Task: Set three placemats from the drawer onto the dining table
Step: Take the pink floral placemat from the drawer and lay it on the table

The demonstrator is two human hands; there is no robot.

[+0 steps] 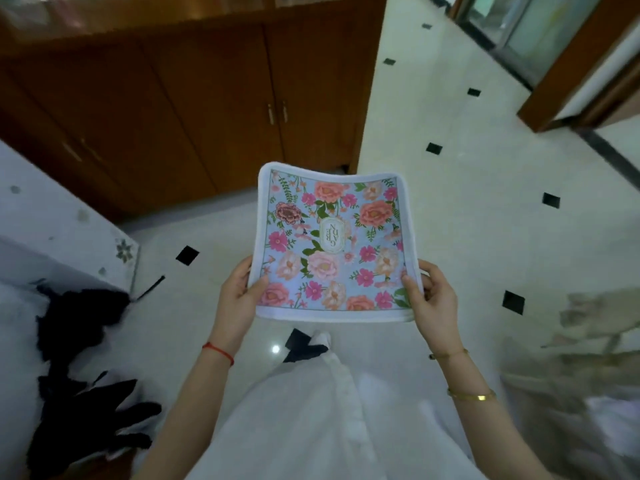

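1. The floral placemats (332,244) are held out in front of the person's body, above the pale tiled floor (467,202) and touching no furniture. White edges layered at the near rim suggest a stack, but how many mats it holds cannot be told.
2. The left hand (239,299) grips the near-left edge, thumb on the printed top and fingers curled underneath.
3. The right hand (433,296) pinches the near-right edge in the same way, thumb on top and fingers wrapped below.
4. The far edge sags a little between its corners, so the mats look flexible and are supported only at the near side.
5. A wooden cabinet (207,98) with closed doors stands ahead. A surface under a light patterned cloth (52,230) lies to the left; it may be the dining table, though that is a guess.
6. The step in hand appears to be carrying the mats to the table. To do it well:
   - keep both grips even so the layers do not slide apart;
   - hold the stack level;
   - lower it flat onto the surface before peeling off the top mat.
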